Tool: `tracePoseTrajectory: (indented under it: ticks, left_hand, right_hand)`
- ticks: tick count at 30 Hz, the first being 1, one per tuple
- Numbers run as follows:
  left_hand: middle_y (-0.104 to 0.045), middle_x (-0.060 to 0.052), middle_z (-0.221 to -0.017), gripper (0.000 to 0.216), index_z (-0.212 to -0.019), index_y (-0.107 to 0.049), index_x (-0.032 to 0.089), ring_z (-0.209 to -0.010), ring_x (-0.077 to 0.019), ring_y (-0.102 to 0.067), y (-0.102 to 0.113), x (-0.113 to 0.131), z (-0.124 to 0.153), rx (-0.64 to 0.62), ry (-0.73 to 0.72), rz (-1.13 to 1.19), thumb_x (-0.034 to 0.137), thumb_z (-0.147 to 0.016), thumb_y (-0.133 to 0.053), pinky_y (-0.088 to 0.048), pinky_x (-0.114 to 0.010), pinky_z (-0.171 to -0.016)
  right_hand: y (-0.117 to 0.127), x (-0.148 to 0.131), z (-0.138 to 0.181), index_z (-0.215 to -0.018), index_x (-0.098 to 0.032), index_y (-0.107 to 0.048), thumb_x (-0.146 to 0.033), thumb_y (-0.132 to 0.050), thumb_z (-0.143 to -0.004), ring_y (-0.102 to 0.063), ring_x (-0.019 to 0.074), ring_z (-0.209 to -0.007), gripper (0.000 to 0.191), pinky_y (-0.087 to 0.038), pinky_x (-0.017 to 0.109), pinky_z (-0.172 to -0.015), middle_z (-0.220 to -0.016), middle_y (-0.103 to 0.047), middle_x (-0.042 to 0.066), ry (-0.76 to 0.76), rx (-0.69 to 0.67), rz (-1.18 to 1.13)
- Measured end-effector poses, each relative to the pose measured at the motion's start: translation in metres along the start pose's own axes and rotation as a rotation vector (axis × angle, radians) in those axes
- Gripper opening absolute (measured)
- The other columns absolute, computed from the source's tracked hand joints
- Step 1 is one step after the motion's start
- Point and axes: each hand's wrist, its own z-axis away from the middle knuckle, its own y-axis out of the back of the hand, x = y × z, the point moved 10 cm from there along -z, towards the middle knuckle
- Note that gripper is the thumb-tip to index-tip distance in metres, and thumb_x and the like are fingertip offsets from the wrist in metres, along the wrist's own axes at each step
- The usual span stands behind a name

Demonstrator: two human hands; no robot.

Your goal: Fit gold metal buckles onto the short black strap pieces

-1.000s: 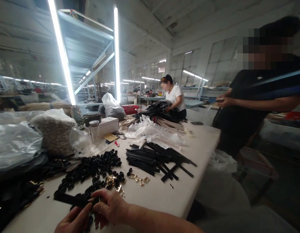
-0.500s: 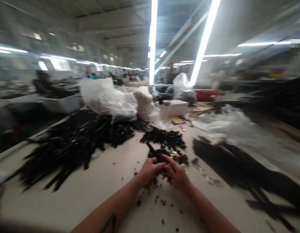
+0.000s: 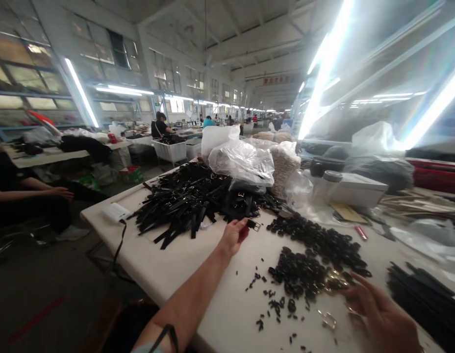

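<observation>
My left hand (image 3: 234, 237) is closed, thumb and fingers pinching a short black strap with a metal buckle (image 3: 254, 225) at its end. It is held above the table, just in front of a big heap of black straps (image 3: 187, 196). At the lower right, my right hand (image 3: 384, 311) has its fingers stretched out and somewhat blurred. Its fingertips are at a small pile of gold buckles (image 3: 337, 280). Small black oval pieces (image 3: 299, 269) lie heaped left of it, with tiny black bits (image 3: 275, 306) scattered nearer me. One loose buckle (image 3: 326, 319) lies by the right hand.
Clear plastic bags (image 3: 244, 159) stand behind the straps. A lidded jar (image 3: 330, 184) and a white box (image 3: 363, 189) are at the back right. More black strips (image 3: 418, 299) lie at the right. A white device (image 3: 116, 212) with a cord sits at the left edge. A seated person (image 3: 36, 196) is at the left.
My hands were together over the black pieces. They have parted: the left moved up and left with the buckled strap, the right went to the gold buckles. The view has turned left.
</observation>
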Motion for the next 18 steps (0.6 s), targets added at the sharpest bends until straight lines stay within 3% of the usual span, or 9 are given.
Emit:
tracePoseTrajectory:
  ticks: [3,6,8,9,12,15,18]
  left_hand:
    - [-0.062,0.0,-0.063,0.018,-0.068,-0.057,0.012,-0.05,-0.0067,-0.057,0.036,0.078,-0.008,0.131,-0.164,0.107,0.01,-0.073,-0.075,-0.049,-0.016,-0.05]
    - [-0.059,0.002,-0.061,0.023,-0.071,-0.053,0.014,-0.054,-0.0033,-0.059,0.064,0.152,0.001,0.25,-0.36,0.246,0.018,-0.094,-0.05,-0.049,-0.009,-0.056]
    - [-0.057,0.003,-0.059,0.032,-0.072,-0.051,0.015,-0.056,-0.0025,-0.06,0.072,0.172,0.006,0.283,-0.407,0.3,0.026,-0.099,-0.038,-0.047,-0.007,-0.054]
    - [-0.058,0.004,-0.06,0.034,-0.073,-0.051,0.015,-0.056,-0.0024,-0.06,0.072,0.171,0.007,0.283,-0.397,0.309,0.028,-0.1,-0.035,-0.047,-0.006,-0.054]
    - [-0.063,0.001,-0.066,0.023,-0.08,-0.058,0.014,-0.057,-0.0046,-0.061,0.058,0.124,0.001,0.243,-0.274,0.231,0.021,-0.096,-0.043,-0.047,-0.009,-0.051]
    - [-0.065,0.001,-0.07,0.015,-0.084,-0.063,0.016,-0.058,-0.0066,-0.062,0.026,0.037,0.006,0.141,-0.082,0.024,0.013,-0.089,-0.05,-0.048,-0.012,-0.05]
    - [-0.067,0.001,-0.076,0.011,-0.088,-0.066,0.018,-0.061,-0.0082,-0.063,-0.014,-0.042,0.032,-0.026,-0.007,-0.211,0.014,-0.08,-0.059,-0.048,-0.013,-0.052]
  right_hand:
    - [-0.002,0.009,-0.007,-0.115,-0.021,-0.066,-0.055,-0.06,-0.072,-0.068,0.0232,-0.057,0.055,-0.057,0.031,-0.049,-0.073,-0.072,0.009,-0.021,-0.013,-0.017]
    - [-0.004,0.009,-0.007,-0.112,-0.018,-0.067,-0.054,-0.06,-0.072,-0.066,0.0217,-0.054,0.054,-0.055,0.03,-0.048,-0.069,-0.071,0.007,0.014,-0.017,0.003]
    - [-0.006,0.001,-0.002,-0.11,-0.016,-0.067,-0.054,-0.055,-0.076,-0.063,0.0192,-0.051,0.053,-0.051,0.028,-0.046,-0.068,-0.07,0.007,0.061,-0.019,0.031]
    - [-0.006,-0.004,0.002,-0.11,-0.015,-0.067,-0.053,-0.051,-0.08,-0.062,0.0179,-0.05,0.051,-0.049,0.027,-0.047,-0.067,-0.069,0.006,0.088,-0.013,0.042]
    - [-0.004,-0.02,0.012,-0.105,-0.012,-0.068,-0.049,-0.044,-0.087,-0.059,0.0151,-0.051,0.047,-0.046,0.025,-0.051,-0.068,-0.068,0.007,0.164,0.018,0.096]
    - [0.008,-0.027,0.013,-0.099,-0.013,-0.07,-0.043,-0.045,-0.09,-0.06,0.0141,-0.057,0.04,-0.045,0.024,-0.059,-0.066,-0.067,0.005,0.205,0.106,0.15]
    - [0.02,-0.022,0.009,-0.098,-0.014,-0.07,-0.037,-0.047,-0.091,-0.059,0.0125,-0.062,0.033,-0.043,0.022,-0.065,-0.067,-0.067,0.003,0.186,0.177,0.222]
